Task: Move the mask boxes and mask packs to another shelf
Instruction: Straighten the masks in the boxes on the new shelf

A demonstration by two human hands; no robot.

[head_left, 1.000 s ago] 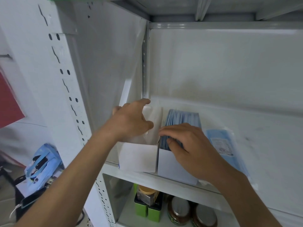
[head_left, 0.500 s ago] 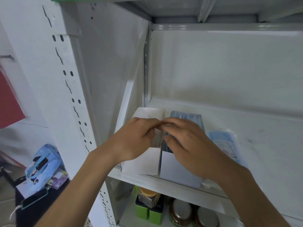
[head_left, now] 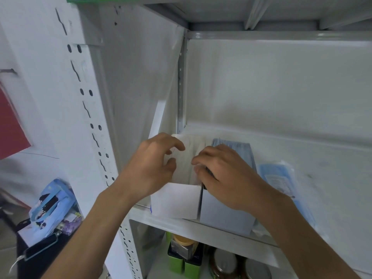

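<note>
Where the grey shelf [head_left: 203,228] meets its left wall, two open-topped mask boxes side by side, touching: left box [head_left: 175,200] white, right box [head_left: 225,214] grey-blue and stacked with blue masks. Just right of them, lying flat, a blue mask pack [head_left: 279,178] in clear wrap. Over the left box's top, left hand [head_left: 149,170], fingers curled and parted, holding nothing clearly; contact uncertain through blur. On the right box's near top edge, right hand [head_left: 227,178], fingertips pinching the wall between the boxes. Below, green tins [head_left: 181,262] and lidded jars [head_left: 223,264].
</note>
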